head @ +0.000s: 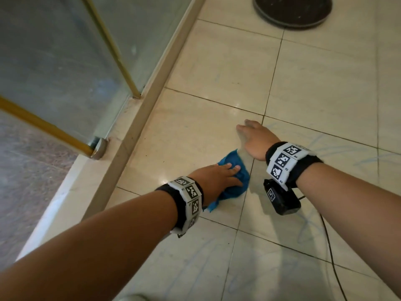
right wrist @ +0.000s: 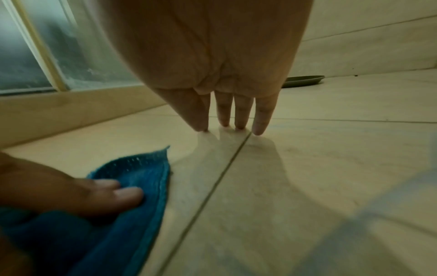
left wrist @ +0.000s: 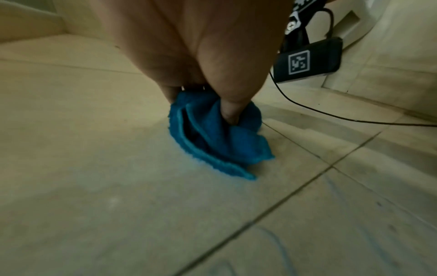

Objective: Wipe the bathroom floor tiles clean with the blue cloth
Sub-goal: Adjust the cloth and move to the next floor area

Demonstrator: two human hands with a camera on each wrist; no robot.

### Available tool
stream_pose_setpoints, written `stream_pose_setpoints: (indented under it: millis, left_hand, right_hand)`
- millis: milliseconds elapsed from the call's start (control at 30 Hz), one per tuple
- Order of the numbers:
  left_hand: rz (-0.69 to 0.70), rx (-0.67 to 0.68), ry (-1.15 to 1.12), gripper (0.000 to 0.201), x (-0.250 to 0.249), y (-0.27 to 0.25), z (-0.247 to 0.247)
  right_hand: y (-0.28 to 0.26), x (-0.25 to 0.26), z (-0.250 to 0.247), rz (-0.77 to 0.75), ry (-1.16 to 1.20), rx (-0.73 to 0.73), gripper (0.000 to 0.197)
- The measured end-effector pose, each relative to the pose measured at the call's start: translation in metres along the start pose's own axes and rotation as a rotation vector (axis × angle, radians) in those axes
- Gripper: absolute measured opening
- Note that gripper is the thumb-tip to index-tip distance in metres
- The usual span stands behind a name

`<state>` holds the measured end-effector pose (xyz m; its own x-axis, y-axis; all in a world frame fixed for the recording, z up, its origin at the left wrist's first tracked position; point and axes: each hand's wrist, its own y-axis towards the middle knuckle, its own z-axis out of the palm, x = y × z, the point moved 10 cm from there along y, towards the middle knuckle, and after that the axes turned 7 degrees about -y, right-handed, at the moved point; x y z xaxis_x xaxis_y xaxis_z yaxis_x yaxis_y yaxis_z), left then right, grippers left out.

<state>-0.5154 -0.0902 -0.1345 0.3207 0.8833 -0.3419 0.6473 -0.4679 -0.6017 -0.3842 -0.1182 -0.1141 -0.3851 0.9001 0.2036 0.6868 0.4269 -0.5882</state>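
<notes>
No readable words or brands. Only square black-and-white coded markers: on the left wristband, the right wristband and the black camera box under the right wrist. Tiny print beside the right band's markers is too small to read.

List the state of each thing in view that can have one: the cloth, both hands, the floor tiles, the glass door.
blue cloth: bunched, lying on the floor under the left hand.
left hand: gripping the cloth, pressing it down.
right hand: open, fingertips touching the bare tile, holding nothing.
floor tiles: glossy, with faint blue scribble marks near the right forearm.
glass door: swung open over the shower curb.
</notes>
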Motion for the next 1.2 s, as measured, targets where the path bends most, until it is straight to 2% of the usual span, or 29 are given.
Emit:
stream_pose_setpoints:
  millis: [67, 133, 300, 400, 533, 633, 733, 800, 933, 1067, 1133, 1200]
  left_hand:
    - [-0.041, -0.091, -0.125, 0.06, 0.008, -0.01, -0.019]
    - [-0.144, -0.253, -0.306, 0.045, 0.026, -0.025, -0.043]
    - [-0.336, -0.605, -0.823, 0.042, 0.074, -0.061, -0.081]
    - [-0.386, -0.654, -1.101, 0.05, 0.089, -0.069, -0.081]
    - [-0.343, -0.65, -1.343, 0.061, 0.087, -0.068, -0.083]
    - [-0.29, -0.663, -1.378, 0.059, 0.084, -0.069, -0.086]
    - [-0.232, -0.7, -1.467, 0.049, 0.085, -0.071, -0.09]
    - [-0.199, -0.716, -1.518, 0.048, 0.085, -0.071, -0.092]
    - [-0.145, -0.669, -1.498, 0.053, 0.081, -0.068, -0.092]
    - [-0.2, -0.579, -1.188, 0.064, 0.081, -0.067, -0.087]
    - [-0.237, -0.537, -1.011, 0.071, 0.081, -0.066, -0.083]
    - [-0.235, -0.56, -0.885, 0.079, 0.078, -0.066, -0.087]
  right_hand:
    - [-0.004, 0.006, -0.004, -0.016, 0.027, -0.007, 0.06]
    - [-0.01, 0.013, -0.015, -0.057, 0.085, -0.045, 0.056]
    - [-0.039, 0.035, -0.054, -0.216, 0.274, -0.24, 0.035]
    - [-0.053, 0.048, -0.066, -0.265, 0.368, -0.259, 0.029]
    - [-0.06, 0.06, -0.057, -0.302, 0.396, -0.16, 0.031]
    - [-0.061, 0.061, -0.047, -0.306, 0.431, -0.126, 0.041]
    - [-0.064, 0.063, -0.042, -0.335, 0.467, -0.123, 0.067]
    - [-0.063, 0.062, -0.04, -0.341, 0.447, -0.152, 0.075]
    - [-0.055, 0.042, -0.047, -0.262, 0.449, -0.278, 0.054]
    - [-0.054, 0.031, -0.055, -0.249, 0.445, -0.306, 0.031]
    - [-0.053, 0.03, -0.056, -0.259, 0.433, -0.278, 0.029]
    - [-0.051, 0.028, -0.055, -0.259, 0.464, -0.241, 0.033]
